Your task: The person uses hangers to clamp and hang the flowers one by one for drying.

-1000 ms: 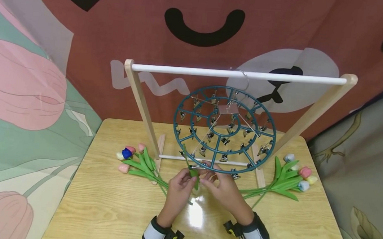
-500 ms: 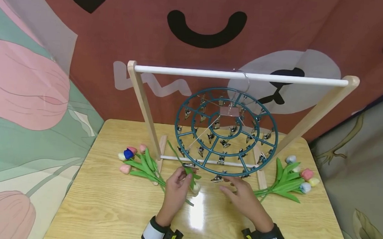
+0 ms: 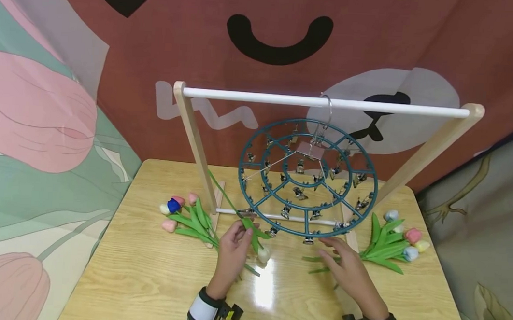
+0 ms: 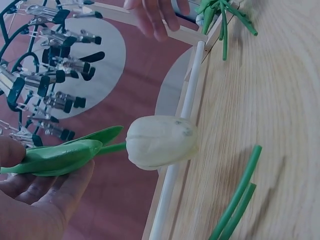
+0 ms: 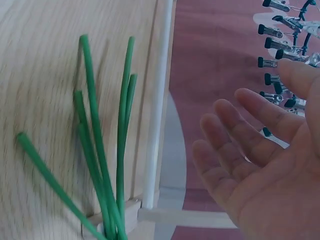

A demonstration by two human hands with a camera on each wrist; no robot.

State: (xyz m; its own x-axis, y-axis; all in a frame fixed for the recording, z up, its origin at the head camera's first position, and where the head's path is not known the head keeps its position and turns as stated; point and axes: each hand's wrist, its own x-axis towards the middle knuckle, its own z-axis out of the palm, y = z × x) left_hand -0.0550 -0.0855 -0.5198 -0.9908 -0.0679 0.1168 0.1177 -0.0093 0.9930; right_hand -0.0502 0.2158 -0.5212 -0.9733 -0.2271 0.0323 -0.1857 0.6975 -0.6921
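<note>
On my head feed, I see the left hand (image 3: 232, 248) pinching a white tulip (image 3: 263, 255) by its leaves, flower hanging just right of the fingers. A round clip hanger (image 3: 310, 151) hangs beyond both hands. On the surface (image 3: 145, 280), one bunch (image 3: 198, 217) lies left of the left hand, another bunch (image 3: 383, 243) right of the right hand (image 3: 352, 271). My left wrist feed shows the tulip pointing away from the palm. My right wrist feed shows the right hand's fingers loosely spread, near green stems (image 5: 97, 125).

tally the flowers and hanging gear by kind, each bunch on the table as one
white tulip in the left hand: 1
tulip bunches: 2
round clip hanger: 1
hanging rack: 1
total: 5
</note>
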